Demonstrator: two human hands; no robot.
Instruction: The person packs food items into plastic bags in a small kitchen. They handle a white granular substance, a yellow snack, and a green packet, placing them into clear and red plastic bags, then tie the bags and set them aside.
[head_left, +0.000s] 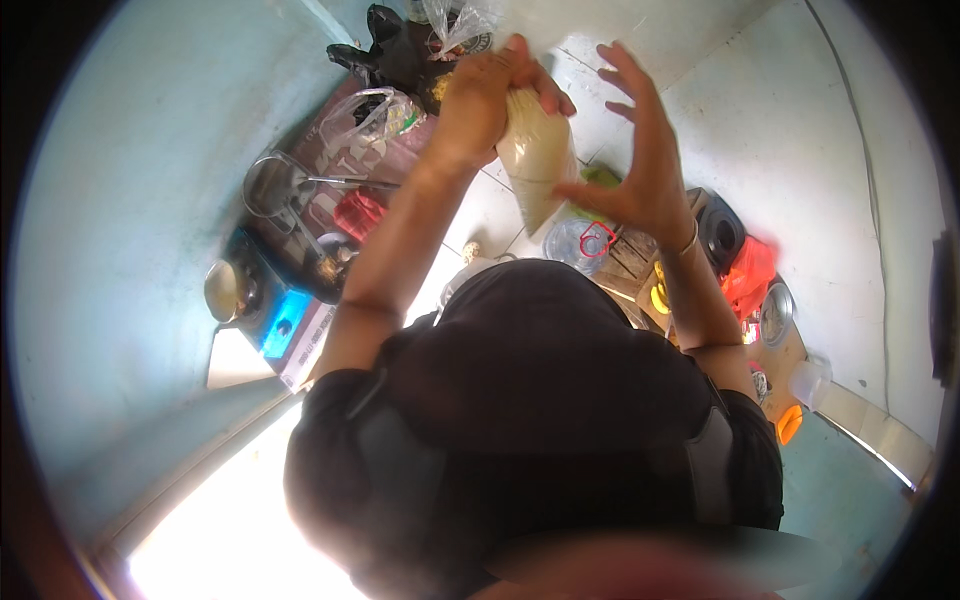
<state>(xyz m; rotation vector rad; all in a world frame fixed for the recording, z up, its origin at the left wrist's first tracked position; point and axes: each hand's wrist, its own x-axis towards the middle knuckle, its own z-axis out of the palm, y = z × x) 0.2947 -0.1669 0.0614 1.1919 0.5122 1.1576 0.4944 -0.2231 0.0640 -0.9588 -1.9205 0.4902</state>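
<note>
A clear plastic bag of pale cream-coloured contents (534, 161) hangs in front of me, its pointed corner downward like a piping bag. My left hand (491, 101) grips it around the top, so the bag's mouth is hidden behind the fingers. To the right, my right hand (637, 157) is spread wide, fingers up and apart. Its thumb reaches to the bag's lower right side; whether it touches the bag I cannot tell. Nothing is held in the right hand.
On the left a brown covered surface (379, 161) carries a clear jug (276, 187), a red cloth or bag (360, 214) and plastic bags. Nearer is a blue-fronted stove (285, 322) with a pan (330, 262). A water bottle (574, 244) and a wooden table (784, 356) are on the right.
</note>
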